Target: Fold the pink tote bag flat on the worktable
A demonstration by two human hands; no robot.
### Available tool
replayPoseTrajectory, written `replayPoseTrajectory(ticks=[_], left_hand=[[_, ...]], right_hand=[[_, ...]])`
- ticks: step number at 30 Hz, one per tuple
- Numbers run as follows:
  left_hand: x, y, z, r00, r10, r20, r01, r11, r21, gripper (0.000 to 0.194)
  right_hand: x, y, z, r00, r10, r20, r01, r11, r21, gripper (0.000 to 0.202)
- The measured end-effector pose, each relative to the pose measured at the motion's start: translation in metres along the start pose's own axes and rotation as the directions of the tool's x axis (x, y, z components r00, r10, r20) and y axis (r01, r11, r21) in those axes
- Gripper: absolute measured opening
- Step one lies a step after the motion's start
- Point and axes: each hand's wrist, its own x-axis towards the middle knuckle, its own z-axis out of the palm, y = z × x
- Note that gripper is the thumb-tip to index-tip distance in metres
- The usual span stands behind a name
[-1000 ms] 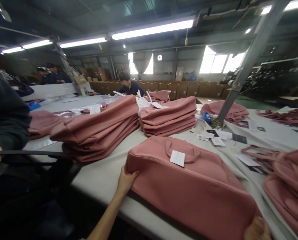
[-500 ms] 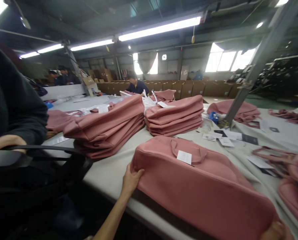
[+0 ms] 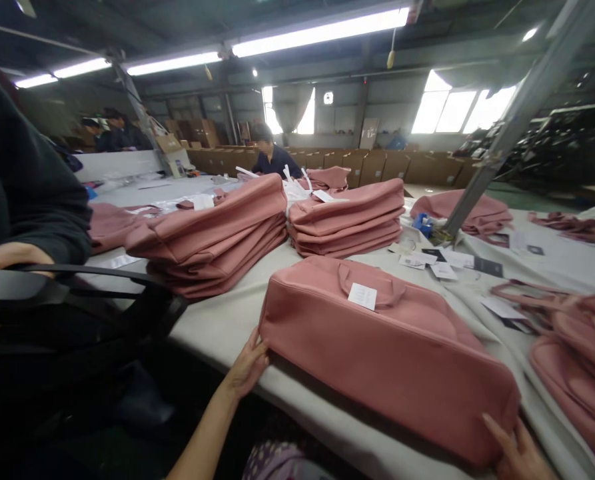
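A pink bag [image 3: 377, 360] lies on its side at the table's near edge, its broad base panel facing me. A white tag [image 3: 362, 297] rests by its handle [image 3: 387, 290]. My left hand [image 3: 247, 367] grips the bag's left end, thumb in front and fingers partly hidden behind the corner. At the lower right end, my right hand [image 3: 520, 450] holds the other corner, with a finger laid on the front face and the rest partly out of sight.
Two stacks of pink bags, left [image 3: 217, 247] and middle [image 3: 347, 220], stand behind. Loose tags [image 3: 442, 270] and more pink bags [image 3: 577, 373] lie to the right. A metal post [image 3: 497, 133] rises from the table. A person in a dark sleeve [image 3: 32, 173] is beside a black armrest [image 3: 77, 287] at left.
The bag's right end has shifted left and up in view, with my right hand now showing more of its fingers. My left hand sits slightly lower on its corner. The camera view has tilted down.
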Motion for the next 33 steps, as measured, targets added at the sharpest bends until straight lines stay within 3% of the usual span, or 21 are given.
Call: replayPoseTrajectory(ticks=[3,6,8,11,14,18,22,24,26,27,28,29,30,31,33], left_hand=[[-0.008,-0.007,0.008,1.000,-0.016,0.003,0.016,0.994,-0.108,0.072],[0.004,-0.006,0.026,0.996,0.020,-0.085,-0.035,0.984,-0.175,0.073],[0.011,0.001,0.040,0.987,0.055,-0.153,-0.084,0.979,-0.187,0.074],[0.010,0.014,0.054,0.975,0.076,-0.207,-0.109,0.982,-0.152,0.074],[-0.001,0.013,0.051,0.968,0.034,-0.248,-0.054,0.995,-0.078,0.075],[-0.009,-0.013,0.035,0.928,-0.103,-0.357,0.121,0.992,0.030,0.077],[-0.001,-0.027,0.029,0.909,-0.145,-0.389,0.212,0.968,0.134,0.065],[-0.003,-0.021,0.029,0.911,-0.157,-0.380,0.239,0.954,0.178,0.073],[-0.013,-0.008,0.030,0.927,-0.090,-0.365,0.228,0.906,0.356,0.092],[-0.021,0.001,0.030,0.938,0.028,-0.345,0.174,0.824,0.539,0.098],[-0.029,0.011,0.032,0.939,0.188,-0.288,0.097,0.659,0.746,0.098],[-0.037,0.021,0.034,0.918,0.354,-0.175,0.013,0.416,0.909,0.094],[-0.044,0.032,0.038,0.874,0.485,-0.024,-0.058,0.154,0.986,0.088],[-0.048,0.042,0.044,0.813,0.568,0.127,-0.116,-0.057,0.992,0.084],[-0.046,0.061,0.060,0.696,0.613,0.374,-0.249,-0.282,0.927,0.082]], right_hand=[[-0.016,-0.010,0.000,0.989,0.059,0.138,-0.076,0.990,0.121,0.113],[-0.021,-0.023,0.008,0.977,0.100,0.188,-0.132,0.977,0.168,0.115],[-0.016,-0.031,0.010,0.985,0.087,0.146,-0.110,0.981,0.158,0.116],[-0.006,-0.041,0.003,0.997,-0.074,0.017,0.071,0.991,0.112,0.117],[-0.004,-0.038,-0.008,0.982,-0.173,-0.071,0.163,0.978,-0.128,0.115],[-0.008,-0.011,-0.006,0.973,-0.134,-0.191,0.006,0.833,-0.553,0.117],[0.003,0.007,0.001,0.977,-0.139,-0.164,-0.012,0.725,-0.688,0.115],[0.008,0.008,0.000,0.981,-0.137,-0.135,-0.004,0.684,-0.730,0.112],[0.006,0.005,-0.005,0.982,-0.157,-0.104,0.017,0.626,-0.780,0.109],[0.001,0.002,-0.007,0.973,-0.218,-0.083,0.061,0.582,-0.811,0.106],[-0.006,-0.002,-0.007,0.943,-0.328,-0.049,0.138,0.523,-0.841,0.101],[-0.015,-0.007,-0.007,0.881,-0.472,0.005,0.244,0.446,-0.861,0.094],[-0.025,-0.013,-0.005,0.776,-0.625,0.082,0.373,0.350,-0.859,0.084],[-0.035,-0.020,0.000,0.637,-0.750,0.179,0.510,0.236,-0.827,0.073],[-0.055,-0.036,0.014,0.353,-0.842,0.408,0.750,-0.007,-0.662,0.057]])
